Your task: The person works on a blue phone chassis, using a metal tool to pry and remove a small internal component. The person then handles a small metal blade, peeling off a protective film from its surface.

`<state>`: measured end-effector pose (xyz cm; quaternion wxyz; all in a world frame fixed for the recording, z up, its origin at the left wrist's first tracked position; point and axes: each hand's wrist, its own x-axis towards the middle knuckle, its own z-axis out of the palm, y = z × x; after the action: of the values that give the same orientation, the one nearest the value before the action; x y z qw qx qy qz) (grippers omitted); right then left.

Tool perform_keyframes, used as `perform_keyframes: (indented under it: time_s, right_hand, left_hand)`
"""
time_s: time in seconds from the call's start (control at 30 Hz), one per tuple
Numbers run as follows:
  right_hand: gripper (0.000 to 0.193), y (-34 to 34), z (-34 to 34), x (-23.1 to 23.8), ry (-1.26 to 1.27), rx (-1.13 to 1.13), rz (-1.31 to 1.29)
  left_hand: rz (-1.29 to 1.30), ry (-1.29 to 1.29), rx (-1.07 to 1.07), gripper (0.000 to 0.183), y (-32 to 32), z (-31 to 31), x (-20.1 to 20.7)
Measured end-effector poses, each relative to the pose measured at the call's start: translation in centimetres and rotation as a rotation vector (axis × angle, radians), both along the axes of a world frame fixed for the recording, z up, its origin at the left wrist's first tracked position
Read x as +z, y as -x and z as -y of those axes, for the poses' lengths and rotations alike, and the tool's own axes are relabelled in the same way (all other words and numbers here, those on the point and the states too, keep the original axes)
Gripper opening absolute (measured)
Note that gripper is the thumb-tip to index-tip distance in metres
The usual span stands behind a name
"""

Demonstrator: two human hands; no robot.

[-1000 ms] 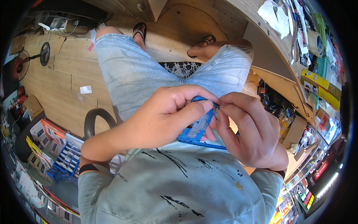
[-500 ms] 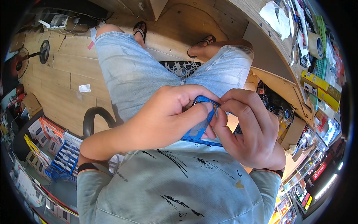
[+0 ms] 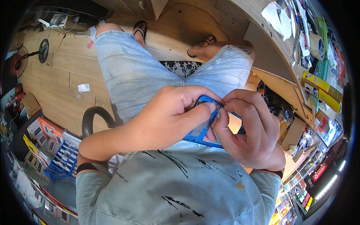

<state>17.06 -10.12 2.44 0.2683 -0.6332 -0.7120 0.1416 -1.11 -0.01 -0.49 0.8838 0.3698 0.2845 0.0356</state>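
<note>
A blue phone frame (image 3: 202, 132) with a grey plate and a large cut-out is held above my lap, in front of my shirt. My left hand (image 3: 176, 112) is closed on its left side, the thumb pressed on the inner face near the top edge. On the other side, my right hand (image 3: 250, 125) is closed, with thumb and forefinger pinched at the frame's upper edge beside the left thumb tip. A small gold-coloured spot shows by those fingertips. Whether a tiny part sits between the right fingertips is hidden.
At right, a wooden desk (image 3: 258, 15) carries a tape roll (image 3: 317, 47), white tissue (image 3: 277, 18), tools and a yellow box (image 3: 321, 90). To the left stand a chair armrest (image 3: 88, 122), a blue divided tray (image 3: 64, 158) and a fan (image 3: 17, 63). A paper scrap (image 3: 84, 87) lies on the floor.
The phone frame has tilted slightly, so more of its cut-out shows beside my right fingers. Both hands keep nearly the same place and grip.
</note>
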Motion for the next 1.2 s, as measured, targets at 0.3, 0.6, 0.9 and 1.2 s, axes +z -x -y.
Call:
perform_keyframes:
  time_s: [0.3,0.6,0.9,1.2]
  right_hand:
    - [0.018,-0.1,0.2,-0.2,-0.003,-0.014,-0.027]
    - [0.019,0.0,0.4,-0.4,0.005,-0.047,-0.082]
    - [0.020,-0.2,0.6,-0.4,-0.009,-0.012,-0.060]
    - [0.020,-1.4,0.5,0.4,0.038,0.047,-0.120]
  left_hand:
    - [0.027,0.022,-0.014,0.024,0.0,0.0,-0.2]
    - [0.039,-0.003,-0.012,0.024,-0.2,0.1,-0.4]
    - [0.060,-0.035,-0.012,0.023,-0.1,0.2,-0.7]
    - [0.068,-0.043,-0.032,0.025,0.2,0.4,-0.2]
